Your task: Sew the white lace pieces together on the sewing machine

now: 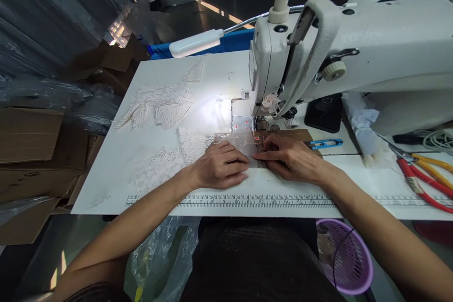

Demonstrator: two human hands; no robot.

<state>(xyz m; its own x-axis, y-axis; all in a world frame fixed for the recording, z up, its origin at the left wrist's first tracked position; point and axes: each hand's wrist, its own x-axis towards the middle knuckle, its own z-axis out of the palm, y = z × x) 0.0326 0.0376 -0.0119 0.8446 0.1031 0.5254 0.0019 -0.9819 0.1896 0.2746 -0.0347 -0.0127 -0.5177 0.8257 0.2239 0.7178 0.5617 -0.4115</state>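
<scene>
My left hand [224, 165] lies palm down, fingers stretched out, on the left part of a clear plastic sheet [244, 144] with small red marks. White lace trim [193, 144] runs up to that hand from the left. My right hand [292, 158] rests over a brown strip [299, 135] at the sheet's right side, its forefinger extended toward my left fingertips. What lies beneath my fingers is hidden. Just beyond the hands is the presser foot of a white sewing machine [260, 71]. Blue thread snips [325, 143] lie beside my right hand.
More lace [159, 104] spreads over the table's left part. A lamp [196, 43] hangs above the table. A black phone [323, 112] and red-handled pliers [412, 181] lie right. A printed ruler [226, 201] follows the front edge. Cardboard boxes [31, 137] stand left; a purple basket [354, 259] sits below.
</scene>
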